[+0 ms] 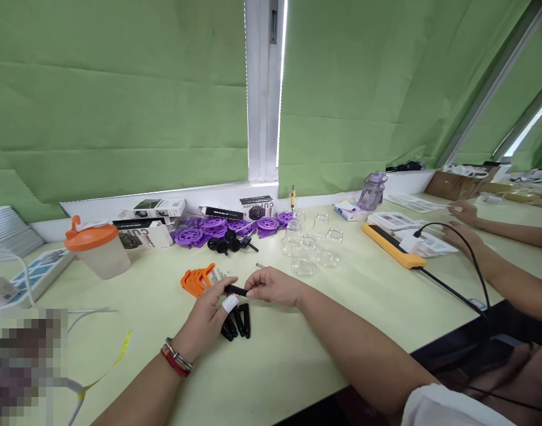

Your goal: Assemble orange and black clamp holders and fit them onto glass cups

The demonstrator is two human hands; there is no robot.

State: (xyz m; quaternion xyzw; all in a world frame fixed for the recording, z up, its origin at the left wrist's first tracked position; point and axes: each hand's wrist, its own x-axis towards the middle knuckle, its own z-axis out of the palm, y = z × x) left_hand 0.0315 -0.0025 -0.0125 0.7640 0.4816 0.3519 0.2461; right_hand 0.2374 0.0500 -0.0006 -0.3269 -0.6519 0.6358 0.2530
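Observation:
My left hand (206, 322) and my right hand (273, 287) meet above the pale green table (297, 355), both pinched on one short black tube (235, 290) held level between them. A white bandage wraps one left finger, and a red and metal bracelet sits on that wrist. Several more black tubes (238, 322) lie on the table just under my left hand. Orange plastic pieces (197, 279) and small metal screws (218, 275) lie just beyond my fingers.
Purple wheels (226, 228) and black parts lie further back, with boxes (151, 222) along the sill. Clear glass jars (313, 245) stand right of centre. An orange-lidded cup (96, 248) stands left. A co-worker's arms (484, 248) rest at the right near a yellow power strip (393, 245).

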